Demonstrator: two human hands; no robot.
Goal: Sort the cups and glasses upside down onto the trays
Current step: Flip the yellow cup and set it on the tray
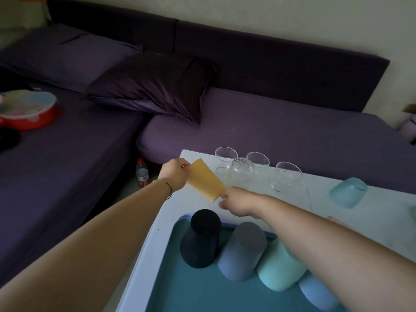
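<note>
The yellow cup [206, 180] hung tilted over the worktop [165, 221] just beyond the teal tray [202, 293], its long axis spanning both hands, the left hand [175, 174] fingers gripping the far end, the right hand [236, 203] fingers pinching the nearer end.

Pale cream plaster wall [270, 16] across the top of the frame, in dim, even light. Below it runs a dark purple upholstered backrest [292, 70], with two purple fabric-covered seat mattresses, one at left [78, 143] and one at centre right [281, 127]. A glossy dark purple square cushion [153, 86] leans at centre, beside a flatter matte purple pillow [67, 55] at upper left. A strip of pale floor [126, 194] shows between the mattresses and a white rectangular table [165, 221] at lower right.
</note>
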